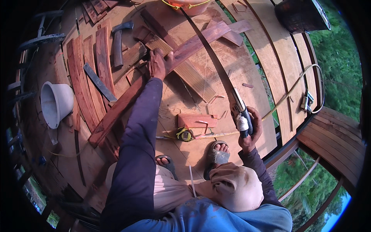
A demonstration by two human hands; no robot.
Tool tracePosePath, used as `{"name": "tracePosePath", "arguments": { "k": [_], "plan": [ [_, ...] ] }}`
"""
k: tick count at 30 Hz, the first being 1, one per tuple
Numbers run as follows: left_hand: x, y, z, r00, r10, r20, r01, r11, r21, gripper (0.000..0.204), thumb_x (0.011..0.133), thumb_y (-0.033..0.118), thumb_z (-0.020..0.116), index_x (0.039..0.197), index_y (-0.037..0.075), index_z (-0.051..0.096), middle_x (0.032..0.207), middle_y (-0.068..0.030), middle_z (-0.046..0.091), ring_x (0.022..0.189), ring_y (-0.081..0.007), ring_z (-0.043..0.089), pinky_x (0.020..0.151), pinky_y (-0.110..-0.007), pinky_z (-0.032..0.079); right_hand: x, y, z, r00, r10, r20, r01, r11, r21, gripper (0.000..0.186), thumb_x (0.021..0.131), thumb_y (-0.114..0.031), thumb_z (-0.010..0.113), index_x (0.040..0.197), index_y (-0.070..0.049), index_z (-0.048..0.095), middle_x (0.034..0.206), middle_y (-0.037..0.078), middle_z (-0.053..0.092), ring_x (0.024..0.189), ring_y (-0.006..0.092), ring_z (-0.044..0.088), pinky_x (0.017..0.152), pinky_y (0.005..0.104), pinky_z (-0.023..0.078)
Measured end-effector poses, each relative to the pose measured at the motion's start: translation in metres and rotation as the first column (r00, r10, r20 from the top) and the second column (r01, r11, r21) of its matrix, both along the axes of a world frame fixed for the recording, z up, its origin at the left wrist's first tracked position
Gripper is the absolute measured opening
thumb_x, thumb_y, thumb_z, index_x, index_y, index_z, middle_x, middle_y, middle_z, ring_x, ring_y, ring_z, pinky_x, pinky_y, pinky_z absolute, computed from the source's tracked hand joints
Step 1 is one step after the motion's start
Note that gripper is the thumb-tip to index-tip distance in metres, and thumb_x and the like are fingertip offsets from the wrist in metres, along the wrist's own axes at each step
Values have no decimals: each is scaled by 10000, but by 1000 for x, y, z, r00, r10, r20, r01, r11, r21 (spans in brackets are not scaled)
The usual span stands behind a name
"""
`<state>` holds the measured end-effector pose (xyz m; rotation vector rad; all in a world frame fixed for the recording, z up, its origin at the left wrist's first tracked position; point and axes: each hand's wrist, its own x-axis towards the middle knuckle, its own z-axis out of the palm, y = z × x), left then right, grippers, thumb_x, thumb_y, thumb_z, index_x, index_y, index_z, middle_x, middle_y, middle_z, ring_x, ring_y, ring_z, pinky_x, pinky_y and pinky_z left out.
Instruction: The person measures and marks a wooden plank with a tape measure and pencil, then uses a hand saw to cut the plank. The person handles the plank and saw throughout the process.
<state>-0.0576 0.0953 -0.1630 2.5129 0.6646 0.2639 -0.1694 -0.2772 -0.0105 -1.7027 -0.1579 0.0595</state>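
My left hand grips a long reddish wooden plank that lies slantwise over other wood. Beneath the plank is a grooved decking board. My right hand is closed round the dark, partly white-wrapped handle of a handsaw. Its long blade points away from me and passes over or beside the plank's far part; whether it touches the wood I cannot tell. Nearer my feet, a yellow and black tape measure sits beside a short reddish wood block.
Reddish planks lie at left with a hatchet-like tool and a flat dark metal strip. A white bucket is tipped there. An orange bucket and black bucket stand far off. A yellowish cord crosses gapped boards at right.
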Motion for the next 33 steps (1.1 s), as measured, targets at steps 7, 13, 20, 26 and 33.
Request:
{"name": "tracePosePath", "arguments": {
  "k": [7,13,20,26,33],
  "plan": [
    [11,-12,8,990,137,-34,-134,988,72,584,830,542,733,1085,51,548,1111,-206,590,1016,-405,638,833,-517,506,5,-24,-1,993,111,-40,-114,991,-67,542,893,-211,737,1310,73,538,1188,186,659,1051,254,685,928,369,531],
    [15,-11,15,981,168,-96,-163,985,53,638,823,550,743,1169,56,537,1160,-204,582,1062,-387,610,849,-504,506,51,5,-6,952,295,-83,-306,930,-202,525,905,-91,750,1367,52,547,1177,212,699,1044,250,721,895,342,559],
    [15,-12,13,978,201,-61,-190,969,158,721,816,518,764,1332,92,496,1301,-229,537,1136,-415,602,897,-500,514,70,34,-8,942,325,-87,-336,918,-210,510,908,-73,742,1356,64,541,1150,219,709,1043,269,729,887,342,564],
    [18,-7,7,974,196,-114,-186,979,87,790,798,508,782,1400,106,464,1286,-244,578,1148,-423,603,929,-495,519,76,38,-9,932,356,-74,-363,896,-256,520,901,-86,742,1355,58,536,1164,227,702,1057,286,731,884,347,565],
    [18,-4,3,964,204,-168,-199,979,50,783,803,529,758,1410,133,462,1287,-238,619,1096,-417,642,903,-512,521,81,35,-10,914,389,-111,-405,882,-242,538,884,-67,696,1377,52,517,1171,234,700,1066,297,730,886,340,561]
  ]
}}
